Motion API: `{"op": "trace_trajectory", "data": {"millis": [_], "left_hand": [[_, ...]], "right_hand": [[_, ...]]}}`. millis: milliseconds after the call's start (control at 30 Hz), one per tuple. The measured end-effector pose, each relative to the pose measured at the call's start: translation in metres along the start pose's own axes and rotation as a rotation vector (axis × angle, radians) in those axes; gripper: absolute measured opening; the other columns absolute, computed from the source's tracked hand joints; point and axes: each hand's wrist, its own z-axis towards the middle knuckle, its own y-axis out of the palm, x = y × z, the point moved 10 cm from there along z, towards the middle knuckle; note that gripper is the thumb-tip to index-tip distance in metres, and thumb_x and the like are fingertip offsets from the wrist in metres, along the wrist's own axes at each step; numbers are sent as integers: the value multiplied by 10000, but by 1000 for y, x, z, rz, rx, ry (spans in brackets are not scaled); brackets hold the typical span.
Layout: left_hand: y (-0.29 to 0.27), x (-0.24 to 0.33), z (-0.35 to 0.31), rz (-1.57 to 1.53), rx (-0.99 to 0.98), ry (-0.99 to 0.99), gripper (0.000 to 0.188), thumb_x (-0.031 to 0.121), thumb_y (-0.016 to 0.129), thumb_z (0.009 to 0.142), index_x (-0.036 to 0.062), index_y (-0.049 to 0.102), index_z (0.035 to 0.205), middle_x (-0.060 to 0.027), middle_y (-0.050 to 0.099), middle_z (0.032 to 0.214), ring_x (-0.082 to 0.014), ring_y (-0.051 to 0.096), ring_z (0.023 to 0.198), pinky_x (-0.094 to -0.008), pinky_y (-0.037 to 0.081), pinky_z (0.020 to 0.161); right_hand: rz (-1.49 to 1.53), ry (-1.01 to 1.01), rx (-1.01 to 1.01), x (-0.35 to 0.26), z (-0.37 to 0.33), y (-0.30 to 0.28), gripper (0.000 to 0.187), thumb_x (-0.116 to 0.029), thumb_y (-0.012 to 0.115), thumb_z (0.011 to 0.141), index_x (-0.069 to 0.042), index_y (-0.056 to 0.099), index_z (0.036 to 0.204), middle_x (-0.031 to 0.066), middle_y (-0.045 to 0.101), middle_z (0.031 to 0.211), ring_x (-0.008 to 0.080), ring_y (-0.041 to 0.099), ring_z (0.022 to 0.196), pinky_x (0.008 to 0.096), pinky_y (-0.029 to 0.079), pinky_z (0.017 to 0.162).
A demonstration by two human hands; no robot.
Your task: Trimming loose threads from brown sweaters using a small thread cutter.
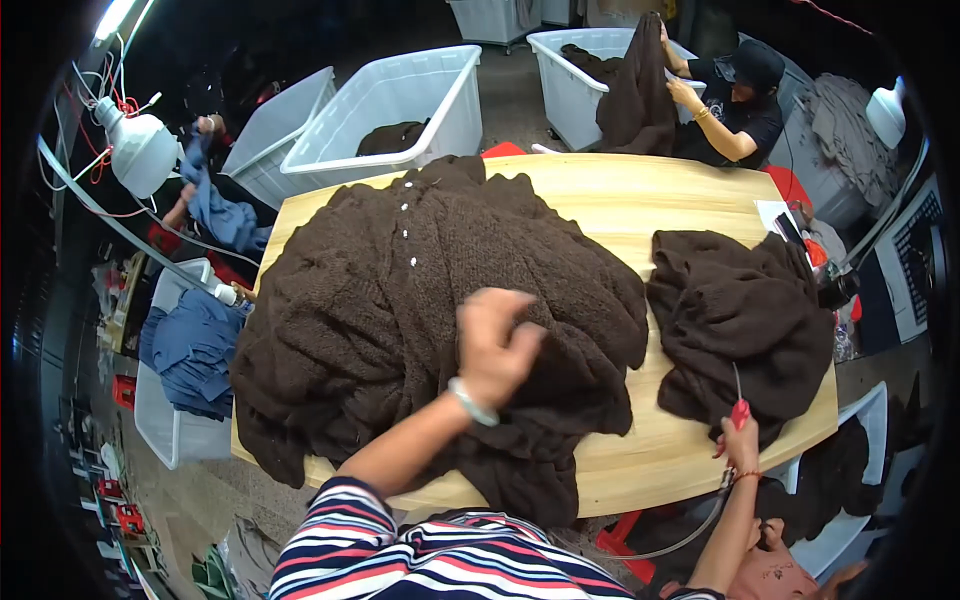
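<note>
A big heap of dark brown fuzzy garments (330, 290) spreads over the left and middle of the wooden table (610, 470). Several small white spots run down its upper part. Above the heap's middle, my left hand (497, 345) has its thumb and fingers apart, slightly blurred, with nothing in it. My right hand (740, 443) grips a red air blow gun (739, 413), whose thin metal nozzle points away from me over a smaller brown garment pile (740, 320) at the table's right. A pale hose (690, 540) trails from the gun beside my forearm.
Behind the table stand white bins (400, 100), and a co-worker (730, 100) holds up a brown garment (637, 90). At left, another person's hands hold blue cloth (220, 205) near a bin of blue garments (195, 350). Lamps (140, 150) hang at both sides.
</note>
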Motion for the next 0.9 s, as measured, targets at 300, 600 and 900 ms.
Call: {"op": "trace_trajectory", "data": {"millis": [300, 600, 900], "left_hand": [[-47, -173, -30, -603, 158, -714, 147, 86, 713, 868, 44, 613, 968, 60, 593, 793, -8, 505, 661, -173, 395, 573], [-38, -172, -87, -813, 136, -720, 74, 25, 649, 900, 34, 625, 969, 23, 653, 901, -27, 564, 765, -179, 436, 652], [-35, -152, -85, -659, 15, -681, 197, 60, 660, 875, 30, 507, 755, 71, 483, 701, -19, 413, 677, -220, 387, 577]], "right_hand": [[-180, -498, -204, -184, -84, 121, 392, -68, 626, 882, -3, 539, 1259, 54, 590, 704, 119, 585, 576, 281, 502, 562], [-683, -831, -532, -308, -218, 247, 484, -230, 688, 838, -140, 534, 1287, 188, 652, 738, 384, 653, 703, 446, 515, 645], [-836, -987, -429, -372, -221, 340, 333, -238, 623, 881, -111, 553, 1181, 180, 654, 730, 384, 656, 724, 468, 505, 677]]}}
